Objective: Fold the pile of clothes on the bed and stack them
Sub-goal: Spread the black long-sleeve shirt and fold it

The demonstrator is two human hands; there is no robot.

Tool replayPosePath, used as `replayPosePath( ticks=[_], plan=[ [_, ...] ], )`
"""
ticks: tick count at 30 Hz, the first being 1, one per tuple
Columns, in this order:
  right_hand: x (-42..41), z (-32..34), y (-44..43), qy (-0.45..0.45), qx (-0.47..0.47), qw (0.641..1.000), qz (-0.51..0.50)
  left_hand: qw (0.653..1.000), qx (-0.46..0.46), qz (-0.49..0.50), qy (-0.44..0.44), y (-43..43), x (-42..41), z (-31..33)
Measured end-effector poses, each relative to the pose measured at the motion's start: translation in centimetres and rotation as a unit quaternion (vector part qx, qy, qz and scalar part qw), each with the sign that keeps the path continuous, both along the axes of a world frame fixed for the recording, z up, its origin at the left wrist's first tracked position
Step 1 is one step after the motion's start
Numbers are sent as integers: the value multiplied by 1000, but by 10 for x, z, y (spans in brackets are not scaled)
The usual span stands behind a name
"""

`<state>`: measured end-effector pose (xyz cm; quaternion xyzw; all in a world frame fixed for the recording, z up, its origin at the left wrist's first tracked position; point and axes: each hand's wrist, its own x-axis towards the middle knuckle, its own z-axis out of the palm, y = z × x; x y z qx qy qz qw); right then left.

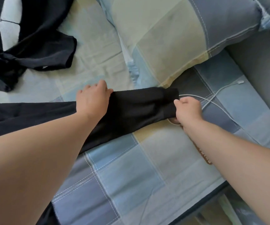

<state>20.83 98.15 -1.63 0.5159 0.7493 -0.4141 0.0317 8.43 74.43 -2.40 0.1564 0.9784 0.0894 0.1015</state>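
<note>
Garment mid-fold: I had a long black garment (139,108) stretched across the bed (147,168), just below the pillow (163,38). My left grip (92,99) curled over the edge nearest the pillow, while my right grip (188,110) pinched the free end, beside a white cable (211,101). The next move, I judged, called for carrying that end back over the length. A second dark garment (25,46) lay unfolded, well left of the pillow.

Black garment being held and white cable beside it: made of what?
Black garment: probably a soft matte woven or knit cloth; it drapes, creases, shows no sheen. White cable: likely smooth plastic sheath, faintly glossy, lying in springy loops.
</note>
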Motion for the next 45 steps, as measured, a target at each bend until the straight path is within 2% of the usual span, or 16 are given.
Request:
replayPosePath(
  ticks=[3, 5, 7, 11, 14, 16, 19, 22, 24, 28, 30, 33, 37, 39, 42, 45],
  plan=[
    [13, 19, -12, 14, 38, 996, 77, 1000, -9, 4, -25, -18, 11, 5],
    [23, 36, -32, 35, 125, 978, 162, 999, -9, -1, -32, -38, 18, 14],
    [26, 50, -63, 70, 150, 954, 250, 999, -18, -13, -32, -68, 24, 25],
    [-3, 55, -142, 65, 49, 919, 386, 997, -59, -17, -50, -147, 25, 33],
    [-37, 43, -205, 57, 5, 896, 440, 994, -88, 13, -58, -221, 17, 28],
    [-63, 29, -243, 44, 18, 874, 483, 991, -104, 48, -75, -270, 6, 24],
    [-101, 4, -291, 11, 99, 823, 559, 984, -98, 91, -122, -333, -17, 13],
    [-124, -15, -309, -39, 152, 768, 621, 981, -85, 77, -154, -353, -40, 3],
    [-132, -26, -319, -55, 187, 754, 628, 986, -77, 61, -136, -359, -50, -5],
    [-145, -31, -330, -53, 233, 752, 614, 990, -78, 22, -116, -362, -57, -9],
    [-148, -30, -331, -47, 228, 759, 608, 989, -86, 9, -122, -361, -61, -9],
    [-147, -30, -332, -8, 211, 769, 604, 993, -92, -21, -77, -361, -66, -6],
    [-139, -29, -339, 81, 286, 716, 632, 995, -62, -49, -61, -360, -63, -3],
    [-137, -31, -342, 53, 291, 696, 654, 994, -48, -60, -74, -360, -60, -4],
    [-139, -30, -348, -18, 257, 711, 654, 989, -65, -68, -110, -359, -55, -9],
    [-143, -30, -354, -30, 232, 715, 659, 990, -69, -58, -109, -358, -51, -13]
  ],
)
